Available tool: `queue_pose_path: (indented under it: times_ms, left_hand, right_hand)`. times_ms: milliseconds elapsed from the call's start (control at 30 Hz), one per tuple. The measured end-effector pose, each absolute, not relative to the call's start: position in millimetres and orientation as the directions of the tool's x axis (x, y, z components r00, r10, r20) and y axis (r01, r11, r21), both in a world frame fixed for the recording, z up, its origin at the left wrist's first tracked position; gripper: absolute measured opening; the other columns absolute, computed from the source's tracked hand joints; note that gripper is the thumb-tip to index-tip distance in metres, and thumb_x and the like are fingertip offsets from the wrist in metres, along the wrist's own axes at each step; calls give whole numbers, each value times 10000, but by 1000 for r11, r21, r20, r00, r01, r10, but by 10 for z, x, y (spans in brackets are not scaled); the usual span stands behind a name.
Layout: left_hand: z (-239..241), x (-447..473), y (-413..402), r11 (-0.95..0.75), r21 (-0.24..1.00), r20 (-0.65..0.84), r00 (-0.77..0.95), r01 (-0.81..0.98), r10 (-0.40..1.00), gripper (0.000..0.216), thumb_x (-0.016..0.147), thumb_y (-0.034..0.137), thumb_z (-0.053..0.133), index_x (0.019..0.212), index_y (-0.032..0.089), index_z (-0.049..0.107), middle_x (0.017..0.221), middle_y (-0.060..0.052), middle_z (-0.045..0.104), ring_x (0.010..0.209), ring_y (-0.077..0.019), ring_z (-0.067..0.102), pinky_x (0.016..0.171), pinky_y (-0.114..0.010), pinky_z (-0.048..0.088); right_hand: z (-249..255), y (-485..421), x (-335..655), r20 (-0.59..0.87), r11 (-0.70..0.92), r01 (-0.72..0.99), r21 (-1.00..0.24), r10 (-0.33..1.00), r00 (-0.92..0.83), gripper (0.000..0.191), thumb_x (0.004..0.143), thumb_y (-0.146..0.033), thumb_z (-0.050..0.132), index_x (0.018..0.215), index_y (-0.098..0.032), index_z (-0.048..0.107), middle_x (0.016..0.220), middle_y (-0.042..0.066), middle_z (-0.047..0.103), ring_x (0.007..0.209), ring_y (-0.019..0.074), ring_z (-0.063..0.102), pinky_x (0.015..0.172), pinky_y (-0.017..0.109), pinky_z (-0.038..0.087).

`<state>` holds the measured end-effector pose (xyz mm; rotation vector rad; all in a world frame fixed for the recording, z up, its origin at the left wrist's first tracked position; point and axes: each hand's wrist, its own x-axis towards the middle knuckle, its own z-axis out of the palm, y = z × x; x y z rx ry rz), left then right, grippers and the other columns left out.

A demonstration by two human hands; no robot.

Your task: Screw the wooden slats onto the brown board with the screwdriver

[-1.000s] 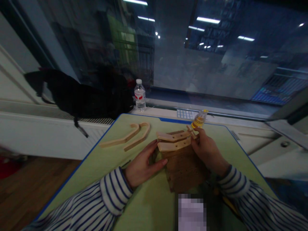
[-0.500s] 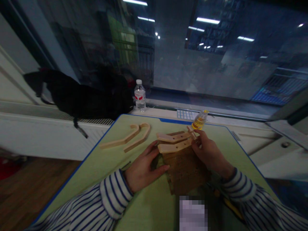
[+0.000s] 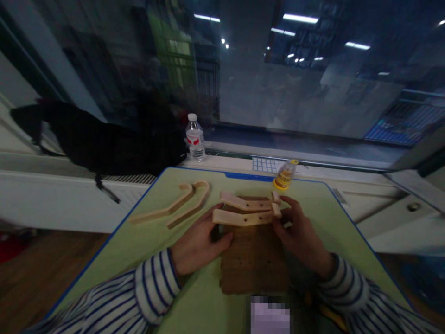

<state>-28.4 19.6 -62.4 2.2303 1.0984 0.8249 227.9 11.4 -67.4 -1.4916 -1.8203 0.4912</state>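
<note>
Two bent wooden strips with drilled holes lie side by side over a brown board (image 3: 253,260): a near strip (image 3: 239,218) and a far strip (image 3: 239,202). At their right ends stands a short wooden crosspiece (image 3: 276,204). My right hand (image 3: 302,236) is closed around that end, fingers on the far side and thumb on the near side, pinching the crosspiece against the strips. My left hand (image 3: 198,243) lies by the left ends, its fingertips partly hidden behind the near strip. Its thumb is spread apart and touches the board's left edge.
Two hook-ended wooden strips (image 3: 189,204) lie on the green table (image 3: 187,297) at the left. A yellow-capped glue bottle (image 3: 285,175) stands at the back edge. On the sill are a water bottle (image 3: 195,139) and a black bag (image 3: 132,144). A blurred-out object (image 3: 270,317) is in front.
The strips and the board have turned slightly and shifted left in view. The crosspiece, tilted before, now sits more squarely across the strip ends. My view has also shifted a little.
</note>
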Motion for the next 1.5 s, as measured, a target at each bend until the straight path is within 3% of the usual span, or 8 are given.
queue_pose_path:
  times_ms: [167,300,500,833,1133,1267,1500]
  left_hand:
    - [-626,-256,274,-487,701,251,459,521,852,420,810,328,604,1215,240,536,1307,-49,530,1209,-248,490,1078,-436,365]
    - [-689,-218,324,-410,759,223,389,507,894,480,781,355,648,1223,217,520,1301,-68,528,1184,-245,510,1051,-431,405]
    - [-776,-180,363,-408,802,243,386,436,890,280,807,316,622,1071,229,589,1217,-45,576,1132,-220,540,995,-421,461]
    - [-711,-152,311,-365,799,219,334,477,917,285,774,281,647,1031,198,555,1048,-60,624,946,-202,612,895,-409,519]
    - [-717,-164,262,-416,713,288,306,564,908,354,743,327,686,1072,230,597,1125,-58,574,1076,-239,544,965,-437,456]
    - [-728,-167,245,-425,747,365,218,512,905,349,725,297,705,1029,217,552,1088,-56,552,1026,-219,553,901,-409,488]
    - [-747,-178,212,-404,807,327,243,431,913,296,739,267,693,999,267,553,927,0,601,865,-175,586,777,-344,504]
  right_hand:
    - [-734,31,2238,282,243,623,-744,959,-37,403,837,-297,503,1172,-210,297,809,37,665,607,167,640,510,284,498]
    - [-745,-18,2257,327,284,689,-667,942,-72,339,852,-289,497,1148,-226,344,870,61,668,628,165,659,511,279,518]
    - [-771,-67,2309,347,311,721,-619,932,-104,389,853,-239,502,1213,-216,356,950,91,662,633,155,658,543,280,548]
    - [-722,-92,2336,349,373,762,-530,914,-205,455,801,-177,514,1222,-221,347,817,54,676,658,185,667,571,293,539]
    - [-622,-56,2402,362,419,757,-502,896,-256,422,783,-170,531,1185,-193,403,768,19,651,623,143,634,575,259,516]
    - [-612,-66,2447,390,458,753,-473,875,-287,424,790,-173,532,1194,-166,403,766,31,641,637,146,627,572,263,515]
    - [-568,-65,2432,469,515,758,-400,826,-313,362,790,-171,511,1144,-141,438,777,64,655,625,155,632,548,269,528]
